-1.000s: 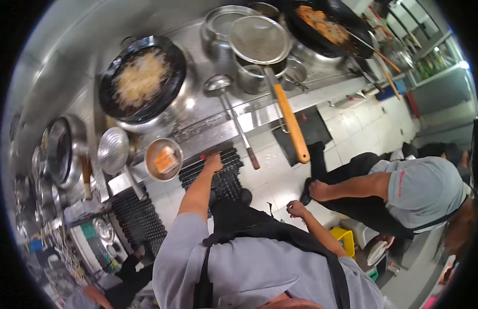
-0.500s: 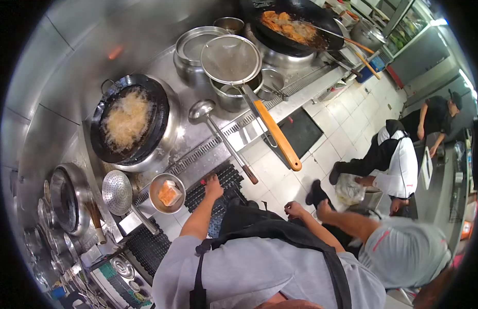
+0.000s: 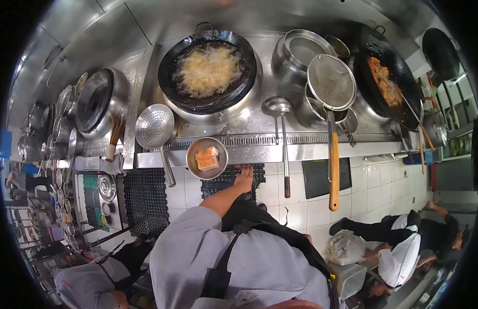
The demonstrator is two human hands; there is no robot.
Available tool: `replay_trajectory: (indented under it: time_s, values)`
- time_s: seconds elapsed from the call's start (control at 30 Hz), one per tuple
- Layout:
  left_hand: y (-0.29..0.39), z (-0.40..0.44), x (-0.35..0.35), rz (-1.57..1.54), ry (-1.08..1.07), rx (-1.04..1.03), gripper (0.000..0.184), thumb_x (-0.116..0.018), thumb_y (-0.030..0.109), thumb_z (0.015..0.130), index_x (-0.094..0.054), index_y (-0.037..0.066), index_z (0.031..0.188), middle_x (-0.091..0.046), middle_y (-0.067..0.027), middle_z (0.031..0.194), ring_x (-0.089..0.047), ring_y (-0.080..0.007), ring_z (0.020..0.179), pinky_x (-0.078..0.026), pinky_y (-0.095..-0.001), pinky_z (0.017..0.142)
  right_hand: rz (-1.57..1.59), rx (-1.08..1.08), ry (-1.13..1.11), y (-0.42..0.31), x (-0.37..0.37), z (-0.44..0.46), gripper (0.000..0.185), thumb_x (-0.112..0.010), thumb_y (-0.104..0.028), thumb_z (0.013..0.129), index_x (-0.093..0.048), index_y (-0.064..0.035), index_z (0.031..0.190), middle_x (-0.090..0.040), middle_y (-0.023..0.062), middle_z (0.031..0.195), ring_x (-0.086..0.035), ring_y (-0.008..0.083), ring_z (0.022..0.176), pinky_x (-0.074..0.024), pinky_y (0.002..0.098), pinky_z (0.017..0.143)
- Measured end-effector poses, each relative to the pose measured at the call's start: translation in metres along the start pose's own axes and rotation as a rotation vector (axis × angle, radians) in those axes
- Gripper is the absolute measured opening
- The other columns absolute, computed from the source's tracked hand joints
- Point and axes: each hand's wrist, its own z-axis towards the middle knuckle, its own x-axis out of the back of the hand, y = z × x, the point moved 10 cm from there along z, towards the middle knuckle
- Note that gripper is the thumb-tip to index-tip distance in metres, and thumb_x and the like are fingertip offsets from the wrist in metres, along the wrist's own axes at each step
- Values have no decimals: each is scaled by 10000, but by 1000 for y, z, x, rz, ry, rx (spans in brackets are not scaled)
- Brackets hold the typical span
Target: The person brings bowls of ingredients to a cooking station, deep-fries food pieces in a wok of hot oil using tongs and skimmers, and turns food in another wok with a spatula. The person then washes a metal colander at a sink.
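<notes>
My left hand [image 3: 243, 179] reaches up against the front edge of the steel stove counter [image 3: 254, 154], its fingers drawn together beside a small red part [image 3: 238, 167] whose kind I cannot make out. Just left of it, a metal bowl [image 3: 190, 159] with a white and orange block [image 3: 207, 157] in it sits at the counter edge. Beyond, a black wok [image 3: 169, 77] holds pale food [image 3: 208, 69] in bubbling oil. Of my right hand [image 3: 308, 238] only a sliver of skin shows beside the apron; its fingers are hidden.
Left of the bowl rests a perforated skimmer [image 3: 155, 125]. A ladle [image 3: 285, 149] and a wooden-handled strainer [image 3: 333, 170] stick out over the counter edge. Another wok [image 3: 362, 62] with orange food stands at right. Co-workers [image 3: 401, 257] are at lower right, and another person [image 3: 89, 283] at lower left.
My view has turned right, so the stove lies level across it. My left hand stays near the counter edge; my right hand has become mostly hidden. The close co-worker at right has left view.
</notes>
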Motion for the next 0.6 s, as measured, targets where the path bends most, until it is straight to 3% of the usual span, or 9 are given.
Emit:
replay_trajectory:
  time_s: [0.17, 0.3, 0.43, 0.57, 0.6]
  values:
    - [0, 3, -1, 3, -24, 12, 817, -588, 75, 796, -185, 7, 1504, -156, -174, 1580, -140, -361, 1474, -315, -596, 1103, -50, 21, 22, -5, 3, 0, 198, -646, -146, 811, -712, 37, 841, -687, 144, 709, -652, 185, 606, -515, 310, 545]
    - [-7, 11, -14, -7, -53, 30, 837, -595, 93, 788, -179, 9, 1509, -154, -175, 1585, -139, -359, 1475, -315, -599, 1099, 112, -203, 57, -55, 23, -22, 153, -620, -110, 835, -685, 23, 874, -685, 147, 731, -667, 207, 571, -536, 316, 498]
    - [-4, 13, -12, 27, -22, -9, 852, -606, 104, 772, -183, 2, 1505, -181, -186, 1577, -170, -368, 1465, -331, -588, 1089, 217, -222, -44, -8, 42, 4, 180, -585, -154, 889, -671, -1, 928, -694, 115, 737, -683, 196, 537, -533, 295, 437]
    - [8, 11, 0, 80, -61, -39, 842, -622, 106, 759, -215, -3, 1488, -220, -210, 1556, -217, -371, 1446, -325, -500, 1127, 222, -120, 213, -22, 169, 3, 222, -574, -185, 911, -655, 5, 993, -691, 111, 793, -692, 196, 566, -533, 295, 435]
    - [8, 12, 2, 105, -71, -32, 837, -626, 106, 756, -225, -5, 1482, -228, -219, 1550, -229, -374, 1440, -325, -481, 1132, 230, -87, 341, -40, 217, -9, 268, -582, -226, 924, -672, 24, 889, -679, 102, 729, -694, 198, 565, -530, 295, 436]
